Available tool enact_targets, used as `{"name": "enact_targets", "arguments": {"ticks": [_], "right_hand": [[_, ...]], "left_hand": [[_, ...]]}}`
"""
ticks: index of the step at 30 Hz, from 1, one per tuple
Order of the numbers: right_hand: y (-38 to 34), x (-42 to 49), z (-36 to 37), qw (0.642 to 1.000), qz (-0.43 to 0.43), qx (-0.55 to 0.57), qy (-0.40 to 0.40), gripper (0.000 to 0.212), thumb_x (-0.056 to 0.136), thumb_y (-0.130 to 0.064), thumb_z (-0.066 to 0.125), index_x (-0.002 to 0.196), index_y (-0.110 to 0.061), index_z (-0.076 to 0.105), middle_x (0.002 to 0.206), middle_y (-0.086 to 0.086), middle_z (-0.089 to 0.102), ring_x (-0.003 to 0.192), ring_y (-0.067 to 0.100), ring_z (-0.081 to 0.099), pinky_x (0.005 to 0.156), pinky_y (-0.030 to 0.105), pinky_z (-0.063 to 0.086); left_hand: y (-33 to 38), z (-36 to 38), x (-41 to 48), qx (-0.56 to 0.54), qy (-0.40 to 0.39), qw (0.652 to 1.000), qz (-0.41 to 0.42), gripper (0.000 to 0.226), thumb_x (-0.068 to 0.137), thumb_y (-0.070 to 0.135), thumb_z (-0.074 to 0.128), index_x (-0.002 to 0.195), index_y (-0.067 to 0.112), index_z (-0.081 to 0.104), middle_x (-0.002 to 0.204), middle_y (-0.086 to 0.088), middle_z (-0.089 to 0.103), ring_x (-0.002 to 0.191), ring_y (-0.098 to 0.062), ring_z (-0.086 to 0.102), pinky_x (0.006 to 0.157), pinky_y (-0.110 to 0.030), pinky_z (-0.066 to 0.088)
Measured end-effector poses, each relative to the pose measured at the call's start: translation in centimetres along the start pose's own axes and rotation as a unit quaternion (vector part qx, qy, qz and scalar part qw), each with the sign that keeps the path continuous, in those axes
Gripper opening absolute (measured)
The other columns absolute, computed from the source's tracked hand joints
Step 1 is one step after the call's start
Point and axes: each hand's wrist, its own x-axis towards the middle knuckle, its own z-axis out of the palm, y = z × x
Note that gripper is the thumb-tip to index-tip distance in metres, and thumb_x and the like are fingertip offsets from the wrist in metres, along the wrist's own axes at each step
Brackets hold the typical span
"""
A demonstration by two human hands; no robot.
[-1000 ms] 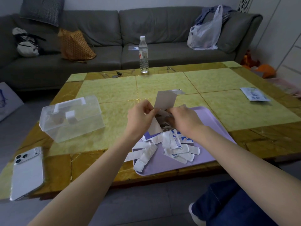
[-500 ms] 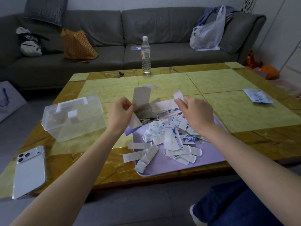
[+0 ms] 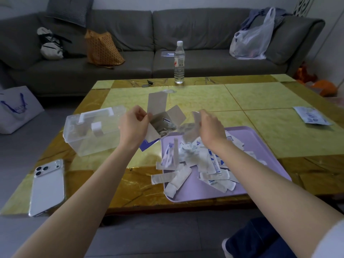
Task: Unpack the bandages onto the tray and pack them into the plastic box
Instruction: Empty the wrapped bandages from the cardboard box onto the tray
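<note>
L hand point(image 3: 133, 125) grips an open carton point(image 3: 163, 118); R hand point(image 3: 210, 125) pinches a blurred strip point(image 3: 195, 117) (prob. a bandage) above the tray point(image 3: 260, 140). Bandage pile point(image 3: 193, 159) lies on the tray just below the R hand. The lidded plastic box point(image 3: 89, 131) sits to the left, nearer the L hand.

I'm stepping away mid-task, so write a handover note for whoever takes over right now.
Left hand grips the open bandage carton, some bandages visible inside.
Right hand pinches a bandage above the purple tray.
Done: a pile of bandages lies on the tray.
Left: empty the carton, then open the shut plastic box, left of the tray, and pack them in.
</note>
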Motion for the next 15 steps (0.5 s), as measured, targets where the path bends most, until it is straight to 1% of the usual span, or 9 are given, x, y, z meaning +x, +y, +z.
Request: {"name": "enact_targets", "arguments": {"ticks": [1,3,5,7,8,10,12,13,15], "right_hand": [[-0.1,0.1,0.2,1.0,-0.004,0.016,-0.006,0.038,0.086,0.013,0.042,0.119,-0.003,0.049,0.101,0.012,0.058,0.084,0.028,0.052,0.063,0.034,0.037],[0.0,0.2,0.5,0.998,-0.03,0.06,-0.016,0.051,0.08,0.019,0.043,0.125,-0.006,0.047,0.114,0.009,0.06,0.097,0.026,0.058,0.071,0.035,0.047],[0.2,0.0,0.7,0.996,-0.058,0.064,-0.018,0.055,0.079,0.02,0.043,0.126,-0.009,0.048,0.122,0.006,0.059,0.103,0.024,0.059,0.076,0.035,0.049],[0.3,-0.5,0.6,0.995,-0.086,0.059,0.01,0.048,0.082,0.015,0.045,0.123,-0.01,0.05,0.119,0.004,0.06,0.1,0.022,0.059,0.07,0.032,0.047],[0.2,-0.9,0.5,0.992,-0.105,0.065,0.041,0.043,0.084,0.012,0.047,0.12,-0.009,0.052,0.115,0.005,0.06,0.098,0.022,0.059,0.066,0.029,0.044],[-0.2,-1.7,0.0,0.977,-0.166,0.072,0.111,0.031,0.084,0.008,0.052,0.111,-0.005,0.055,0.106,0.008,0.059,0.092,0.022,0.058,0.061,0.024,0.041],[-0.5,-2.3,-0.2,0.962,-0.227,0.056,0.141,0.026,0.081,0.006,0.059,0.105,-0.005,0.058,0.1,0.009,0.057,0.086,0.022,0.057,0.059,0.021,0.042],[-0.5,-2.3,-0.3,0.96,-0.245,0.046,0.127,0.026,0.081,0.003,0.061,0.105,-0.006,0.059,0.101,0.008,0.057,0.087,0.022,0.057,0.059,0.021,0.042],[-0.5,-2.2,-0.2,0.97,-0.236,0.014,0.053,0.028,0.085,-0.004,0.061,0.112,-0.012,0.06,0.108,0.005,0.055,0.095,0.022,0.055,0.061,0.024,0.041]], "left_hand": [[0.0,0.0,-0.1,-0.005,0.001,1.0,0.002,0.015,0.091,0.024,0.059,0.081,0.014,0.055,0.07,0.01,0.053,0.068,-0.01,0.053,0.063,-0.03,0.046],[0.0,-0.1,-0.2,-0.011,0.0,1.0,0.0,0.016,0.09,0.024,0.06,0.079,0.014,0.054,0.068,0.009,0.053,0.065,-0.007,0.05,0.06,-0.029,0.044],[0.1,0.0,-0.4,-0.018,-0.005,1.0,-0.002,0.017,0.09,0.023,0.061,0.077,0.013,0.054,0.067,0.009,0.052,0.063,-0.006,0.049,0.058,-0.027,0.042],[0.3,0.3,-0.6,-0.031,-0.011,0.999,0.001,0.017,0.09,0.022,0.061,0.077,0.012,0.054,0.067,0.008,0.052,0.064,-0.007,0.05,0.058,-0.027,0.043],[0.4,0.5,-0.7,-0.037,-0.017,0.999,0.003,0.017,0.09,0.021,0.061,0.078,0.011,0.054,0.067,0.008,0.052,0.064,-0.006,0.05,0.059,-0.027,0.043],[0.7,0.9,-1.0,-0.044,-0.028,0.999,0.008,0.017,0.09,0.021,0.061,0.079,0.009,0.055,0.067,0.008,0.052,0.063,-0.006,0.049,0.058,-0.025,0.042],[0.9,1.2,-1.4,-0.047,-0.037,0.998,0.012,0.017,0.089,0.019,0.061,0.077,0.01,0.055,0.066,0.007,0.051,0.062,-0.005,0.047,0.056,-0.023,0.039],[1.0,1.4,-1.6,-0.047,-0.041,0.998,0.015,0.017,0.089,0.018,0.062,0.076,0.01,0.055,0.065,0.007,0.051,0.061,-0.006,0.047,0.057,-0.024,0.039],[1.4,1.7,-2.0,-0.045,-0.051,0.997,0.022,0.016,0.088,0.017,0.062,0.075,0.011,0.055,0.064,0.008,0.051,0.061,-0.007,0.047,0.056,-0.023,0.038]]}}
